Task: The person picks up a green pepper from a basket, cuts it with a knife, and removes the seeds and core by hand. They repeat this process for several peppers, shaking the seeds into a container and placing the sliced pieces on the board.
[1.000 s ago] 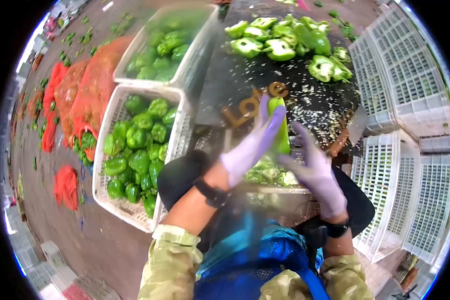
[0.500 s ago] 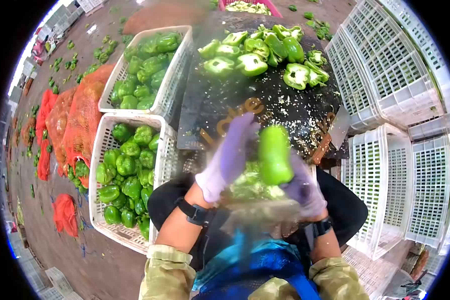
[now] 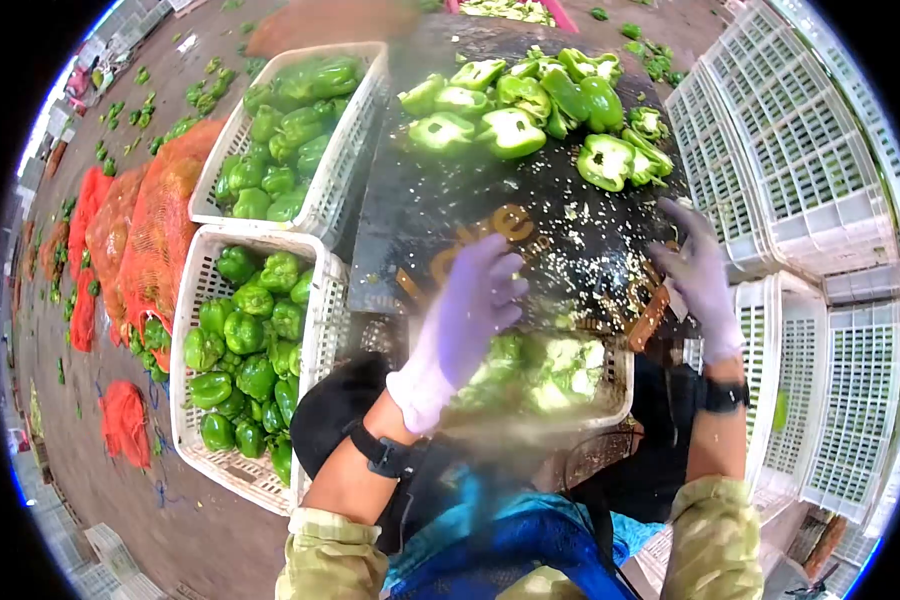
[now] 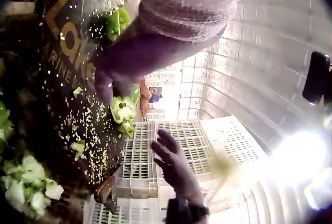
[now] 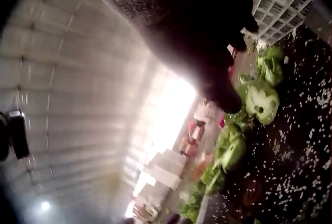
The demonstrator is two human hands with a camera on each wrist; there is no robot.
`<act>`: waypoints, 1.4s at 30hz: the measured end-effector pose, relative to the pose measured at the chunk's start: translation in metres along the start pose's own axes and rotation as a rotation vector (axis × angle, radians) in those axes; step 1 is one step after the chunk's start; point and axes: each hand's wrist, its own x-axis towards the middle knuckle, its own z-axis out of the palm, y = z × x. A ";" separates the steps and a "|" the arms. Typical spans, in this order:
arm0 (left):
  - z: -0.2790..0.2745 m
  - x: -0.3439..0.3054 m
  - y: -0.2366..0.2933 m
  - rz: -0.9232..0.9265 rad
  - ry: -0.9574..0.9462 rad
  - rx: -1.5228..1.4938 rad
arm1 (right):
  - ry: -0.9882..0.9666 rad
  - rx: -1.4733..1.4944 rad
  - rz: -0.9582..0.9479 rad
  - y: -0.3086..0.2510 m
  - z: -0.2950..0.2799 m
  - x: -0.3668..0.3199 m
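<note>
Both hands wear purple-and-white gloves and hold nothing. My left hand hovers over the near left part of a black board, fingers loosely bent. My right hand is over the board's right edge with its fingers spread, and it shows again as the right hand in the left wrist view. Below it lies a knife with a wooden handle, its blade partly hidden. A green pepper shows at the white crate on the right; the left wrist view has a blurred green shape in the air.
Cut green peppers lie across the board's far end among scattered seeds. Below the near edge is a bin of pepper scraps. Whole peppers fill a near left crate and a far left crate. White crates are stacked at right.
The green pepper between the hands passed to the right hand, left it, and now shows at the right-hand crate. The right hand swung right and outward; the left hand stayed over the board's near side.
</note>
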 end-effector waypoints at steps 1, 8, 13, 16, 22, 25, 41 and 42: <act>0.000 0.000 0.002 0.000 0.005 -0.013 | 0.053 -0.398 -0.035 -0.005 0.017 0.016; 0.001 -0.002 0.023 0.005 0.081 -0.077 | -0.033 -0.953 -0.354 0.045 0.088 0.130; -0.002 0.000 0.025 -0.008 0.036 -0.160 | 0.020 -0.911 -0.327 0.065 0.115 0.149; -0.003 0.000 0.021 -0.010 0.018 -0.175 | -0.088 -0.784 -0.268 0.044 0.098 0.141; -0.007 -0.001 0.008 -0.042 0.080 -0.010 | -0.462 0.143 0.122 0.000 0.077 0.071; -0.005 -0.006 -0.006 -0.122 0.136 0.053 | -0.465 0.065 0.011 -0.032 0.077 0.021; -0.013 -0.017 -0.025 -0.115 -0.373 -0.048 | -0.054 0.851 0.257 -0.098 0.104 -0.072; -0.007 -0.021 -0.029 0.033 -0.317 0.046 | -0.078 0.821 0.225 -0.108 0.093 -0.077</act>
